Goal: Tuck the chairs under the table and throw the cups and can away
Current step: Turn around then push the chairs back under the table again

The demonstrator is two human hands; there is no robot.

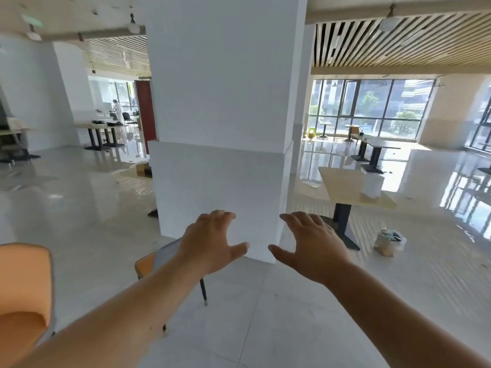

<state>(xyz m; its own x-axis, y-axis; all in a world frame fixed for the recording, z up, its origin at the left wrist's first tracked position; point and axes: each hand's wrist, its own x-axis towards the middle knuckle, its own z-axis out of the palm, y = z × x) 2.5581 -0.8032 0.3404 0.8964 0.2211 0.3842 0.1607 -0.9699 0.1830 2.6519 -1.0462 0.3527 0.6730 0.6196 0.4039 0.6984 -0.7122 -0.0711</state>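
My left hand (212,241) and my right hand (312,244) are both stretched out in front of me, fingers spread, holding nothing. Below my left forearm stands an orange chair (144,264) with dark legs, partly hidden by the arm. Another orange chair (24,296) fills the lower left corner. To the right stands a light wooden table (342,181) on a black pedestal, with a white container (372,185) on it. A waste bin (388,241) lined with a bag sits on the floor beside that table. No cups or can are visible.
A wide white pillar (223,115) rises straight ahead, close to my hands. More tables (377,144) stand by the windows at the right and further tables (101,128) at the far left, where a person in white stands. The tiled floor is glossy.
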